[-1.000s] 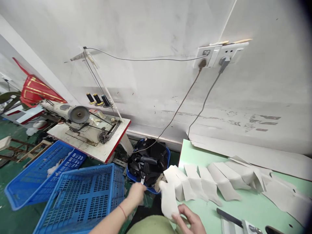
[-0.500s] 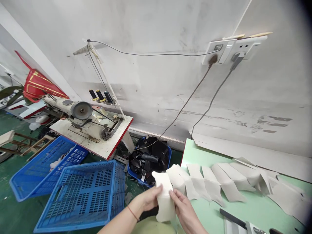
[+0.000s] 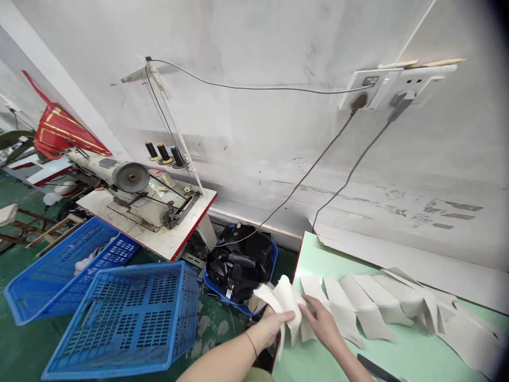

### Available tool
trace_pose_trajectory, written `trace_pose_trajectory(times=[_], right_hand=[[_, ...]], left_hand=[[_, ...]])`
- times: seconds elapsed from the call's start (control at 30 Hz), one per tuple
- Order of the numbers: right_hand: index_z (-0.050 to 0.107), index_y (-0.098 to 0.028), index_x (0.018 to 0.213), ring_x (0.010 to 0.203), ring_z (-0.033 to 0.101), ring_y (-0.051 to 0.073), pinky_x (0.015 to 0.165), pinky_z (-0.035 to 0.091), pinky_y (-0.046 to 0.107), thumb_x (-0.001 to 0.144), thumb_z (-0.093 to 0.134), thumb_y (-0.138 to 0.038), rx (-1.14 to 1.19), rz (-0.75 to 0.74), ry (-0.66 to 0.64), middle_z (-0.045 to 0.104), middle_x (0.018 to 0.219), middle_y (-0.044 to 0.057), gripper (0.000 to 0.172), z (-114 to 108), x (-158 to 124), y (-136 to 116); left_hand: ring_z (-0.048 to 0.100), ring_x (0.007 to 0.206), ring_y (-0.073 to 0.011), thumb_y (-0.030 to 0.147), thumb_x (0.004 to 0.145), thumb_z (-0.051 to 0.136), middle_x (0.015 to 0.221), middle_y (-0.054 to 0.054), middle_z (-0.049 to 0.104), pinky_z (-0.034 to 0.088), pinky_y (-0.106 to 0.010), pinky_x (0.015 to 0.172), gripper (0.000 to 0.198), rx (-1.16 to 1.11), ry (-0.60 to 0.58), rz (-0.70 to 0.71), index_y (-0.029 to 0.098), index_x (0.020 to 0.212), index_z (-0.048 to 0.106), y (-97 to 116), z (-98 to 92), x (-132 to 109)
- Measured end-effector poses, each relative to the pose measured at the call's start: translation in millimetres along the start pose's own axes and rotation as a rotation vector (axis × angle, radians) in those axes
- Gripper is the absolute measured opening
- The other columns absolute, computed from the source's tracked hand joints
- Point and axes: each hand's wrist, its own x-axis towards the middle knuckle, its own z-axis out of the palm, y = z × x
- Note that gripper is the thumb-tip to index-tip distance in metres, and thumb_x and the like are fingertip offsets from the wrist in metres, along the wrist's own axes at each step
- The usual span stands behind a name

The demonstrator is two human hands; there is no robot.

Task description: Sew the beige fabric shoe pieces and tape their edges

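Observation:
My left hand (image 3: 273, 324) is closed on white curved pieces (image 3: 287, 297) at the left edge of the green table (image 3: 310, 363). Thumb on top, it pinches more than one piece together. Just to its right, my right hand (image 3: 320, 318) has its fingertips at the edge of a further white piece, thumb and fingers drawn together on it. A row of similar overlapping white pieces (image 3: 345, 307) runs rightward from there across the table. Part of a dark tool (image 3: 377, 367) lies at the bottom edge.
Two blue crates (image 3: 131, 318) stand on the floor at the left. A blue tub of black scraps (image 3: 242, 260) sits left of the table. Behind the crates is a sewing machine (image 3: 133, 183) on its own table. Cords hang from wall sockets (image 3: 369, 87).
Both hands have moved right, toward the row. The single piece that was held flat is now bunched with another in my left hand, and my right hand has shifted to the row's left end.

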Motion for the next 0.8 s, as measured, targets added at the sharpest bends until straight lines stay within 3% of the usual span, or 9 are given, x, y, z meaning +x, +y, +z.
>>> trace_pose_trajectory(times=[0.1, 0.2, 0.27, 0.4, 0.5, 0.57, 0.7, 0.8], right_hand=[[0.059, -0.017, 0.110, 0.091, 0.063, 0.019, 0.078, 0.053, 0.039, 0.088, 0.060, -0.033, 0.098, 0.066, -0.003, 0.063, 0.112, 0.006, 0.027, 5, -15, -5], [0.056, -0.016, 0.115, 0.066, 0.061, 0.012, 0.061, 0.053, 0.031, 0.090, 0.055, -0.040, 0.205, 0.134, 0.013, 0.065, 0.098, 0.004, 0.035, 15, -28, -12], [0.057, -0.015, 0.111, 0.060, 0.059, 0.011, 0.057, 0.052, 0.028, 0.089, 0.057, -0.041, 0.255, 0.154, 0.041, 0.065, 0.088, 0.001, 0.034, 23, -34, -18], [0.059, -0.015, 0.104, 0.062, 0.060, 0.012, 0.057, 0.051, 0.028, 0.088, 0.058, -0.042, 0.292, 0.152, 0.133, 0.065, 0.085, 0.000, 0.031, 34, -38, -31], [0.060, -0.016, 0.103, 0.066, 0.059, 0.013, 0.061, 0.050, 0.030, 0.084, 0.062, -0.044, 0.267, 0.107, 0.216, 0.063, 0.089, 0.001, 0.034, 38, -38, -43], [0.060, -0.017, 0.101, 0.064, 0.055, 0.012, 0.062, 0.049, 0.031, 0.080, 0.065, -0.047, 0.236, 0.060, 0.272, 0.061, 0.087, 0.001, 0.037, 40, -39, -50], [0.059, -0.018, 0.100, 0.066, 0.051, 0.014, 0.066, 0.046, 0.034, 0.076, 0.062, -0.053, 0.167, -0.038, 0.397, 0.056, 0.088, 0.002, 0.043, 39, -38, -56], [0.059, -0.017, 0.097, 0.075, 0.051, 0.019, 0.073, 0.045, 0.038, 0.072, 0.059, -0.057, 0.123, -0.047, 0.520, 0.056, 0.095, 0.006, 0.047, 25, -30, -54]], left_hand=[[0.061, 0.104, -0.0322, 0.048, 0.050, 0.084, 0.108, -0.015, 0.067, 0.044, -0.040, 0.094, 0.072, -0.078, -0.126, -0.026, 0.013, 0.109, 0.062, 6, 11.1, -6], [0.062, 0.098, -0.0351, 0.067, 0.054, 0.073, 0.103, -0.018, 0.068, 0.045, -0.045, 0.088, 0.079, -0.104, -0.208, -0.079, 0.011, 0.109, 0.063, 17, 16.0, -16], [0.063, 0.094, -0.0337, 0.061, 0.049, 0.080, 0.102, -0.017, 0.068, 0.046, -0.043, 0.085, 0.082, -0.094, -0.209, -0.071, 0.012, 0.112, 0.061, 22, 19.8, -22], [0.064, 0.087, -0.0254, 0.038, 0.052, 0.087, 0.100, -0.010, 0.069, 0.046, -0.033, 0.079, 0.074, -0.057, -0.154, -0.029, 0.018, 0.117, 0.058, 33, 26.9, -28], [0.065, 0.085, -0.0278, 0.056, 0.062, 0.075, 0.090, -0.013, 0.070, 0.047, -0.035, 0.077, 0.067, -0.055, -0.216, -0.161, 0.011, 0.109, 0.063, 46, 30.8, -27], [0.066, 0.088, -0.0311, 0.059, 0.065, 0.070, 0.087, -0.016, 0.070, 0.047, -0.037, 0.080, 0.065, -0.063, -0.245, -0.219, 0.007, 0.103, 0.066, 54, 34.6, -28], [0.062, 0.104, -0.0319, 0.037, 0.069, 0.072, 0.100, -0.015, 0.071, 0.042, -0.038, 0.094, 0.048, -0.064, -0.214, -0.048, 0.009, 0.108, 0.065, 59, 43.7, -37], [0.052, 0.121, -0.0308, 0.031, 0.066, 0.074, 0.120, -0.015, 0.065, 0.033, -0.037, 0.106, 0.055, -0.037, -0.280, -0.015, 0.010, 0.116, 0.062, 60, 45.2, -45]])
